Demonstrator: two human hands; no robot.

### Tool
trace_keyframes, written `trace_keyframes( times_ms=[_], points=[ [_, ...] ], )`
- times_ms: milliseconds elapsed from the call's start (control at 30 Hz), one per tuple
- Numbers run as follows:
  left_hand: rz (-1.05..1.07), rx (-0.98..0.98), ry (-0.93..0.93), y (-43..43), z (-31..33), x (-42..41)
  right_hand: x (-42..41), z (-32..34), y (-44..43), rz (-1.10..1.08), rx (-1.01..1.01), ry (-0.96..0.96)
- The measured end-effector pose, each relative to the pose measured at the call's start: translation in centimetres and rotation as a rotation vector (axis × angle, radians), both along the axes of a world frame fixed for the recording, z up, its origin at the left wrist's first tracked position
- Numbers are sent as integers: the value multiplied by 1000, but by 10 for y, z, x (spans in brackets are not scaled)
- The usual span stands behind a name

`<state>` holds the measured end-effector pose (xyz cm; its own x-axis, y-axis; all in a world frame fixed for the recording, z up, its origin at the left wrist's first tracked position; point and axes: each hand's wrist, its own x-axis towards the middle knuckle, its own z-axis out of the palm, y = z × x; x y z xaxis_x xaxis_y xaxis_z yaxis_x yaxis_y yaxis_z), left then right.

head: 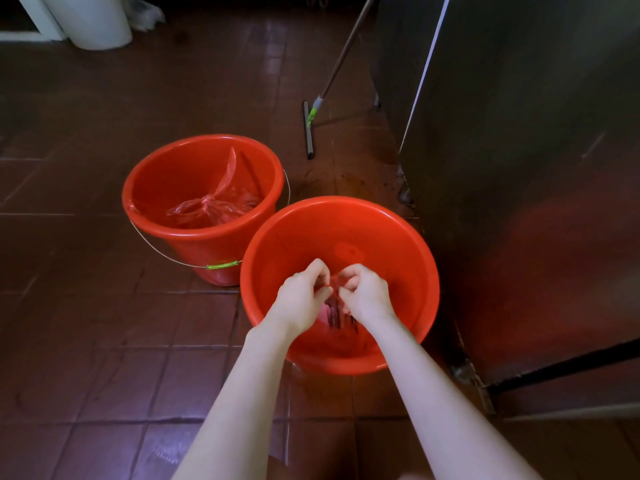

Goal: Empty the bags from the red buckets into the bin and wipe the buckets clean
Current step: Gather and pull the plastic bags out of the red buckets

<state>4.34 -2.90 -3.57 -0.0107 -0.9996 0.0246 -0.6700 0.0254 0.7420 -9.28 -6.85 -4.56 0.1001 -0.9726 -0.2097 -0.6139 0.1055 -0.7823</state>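
Note:
Two red buckets stand on the tiled floor. Inside the near bucket (408,258) both my hands pinch the top of a red plastic bag (335,315) with dark contents. My left hand (304,296) holds its left side and my right hand (365,294) its right side, fingers curled. Most of that bag is hidden beneath my hands. The far bucket (156,188), with a wire handle hanging down its side, holds a knotted translucent red bag (211,209).
A floor squeegee (309,129) with a long handle leans at the back centre. A tall steel cabinet (519,168) stands close on the right of the near bucket. A white bin (93,19) stands at the far left. The floor near the cabinet looks wet.

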Motion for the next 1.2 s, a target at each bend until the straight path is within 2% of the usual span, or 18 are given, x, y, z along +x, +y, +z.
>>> trace_keyframes(
  times_ms=[133, 200, 300, 367, 433, 500, 700, 800, 900, 1100, 1200],
  points=[
    [54, -100, 51, 0, -1, 4, -3, 8, 3, 244, 43, 100],
    [91, -119, 82, 1, -3, 5, -3, 11, 7, 327, 104, 68],
    [189, -51, 225, 0, -5, 4, -7, 13, 12, 344, 187, -33],
    [271, 40, 342, -3, -5, 1, -10, 8, 17, 380, 105, 42],
    [361, 115, 450, -6, -5, -3, -8, 5, 17, 315, -70, 125],
    [468, 165, 530, -8, -4, -4, -8, 6, 15, 226, -180, 69],
    [582, 218, 634, -8, 0, -4, -13, 9, 21, 216, -304, 154],
    [673, 224, 719, -13, 9, -11, -11, 20, 20, 173, -478, 251],
    [685, 145, 682, -15, 22, -15, -14, 38, 21, 157, -562, 315],
    [541, -153, 561, -27, 61, -6, -35, 94, 6, 197, -780, 310],
    [651, -134, 404, -39, 62, 19, -69, 92, -5, 207, -705, 364]
  ],
)
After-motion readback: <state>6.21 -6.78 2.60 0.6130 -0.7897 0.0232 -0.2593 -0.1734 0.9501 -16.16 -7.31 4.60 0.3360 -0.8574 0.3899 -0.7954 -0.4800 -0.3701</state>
